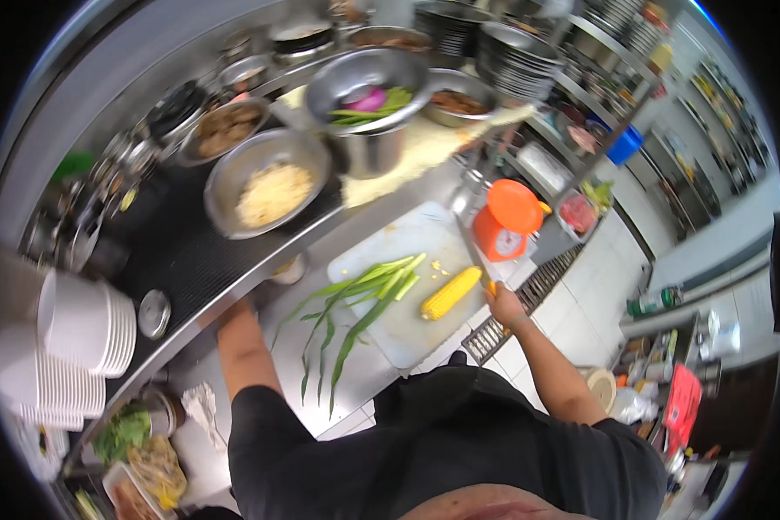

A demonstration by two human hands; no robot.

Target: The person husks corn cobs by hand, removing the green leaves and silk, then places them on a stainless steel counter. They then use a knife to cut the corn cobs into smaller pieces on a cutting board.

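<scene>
My right hand (507, 307) grips the yellow-orange handle of a kitchen knife (479, 250), its blade pointing away along the right edge of a white cutting board (390, 237). An ear of yellow corn (451, 294) lies on the board, just left of that hand, with a few loose kernels beyond it. Green onions (380, 286) lie across the board's left side, their dark leaves trailing onto the steel counter (286, 364). My left forearm reaches beneath the raised shelf (188, 325), whose edge hides the hand. A blurred container (290, 270) stands partly under the shelf near it.
An orange kitchen scale (505, 221) stands beyond the knife. On the shelf sit a steel bowl of pale shredded food (269, 188), a bowl with a red onion and greens (367, 91), and stacked white containers (84, 325). A floor drain grate (487, 338) runs at the right.
</scene>
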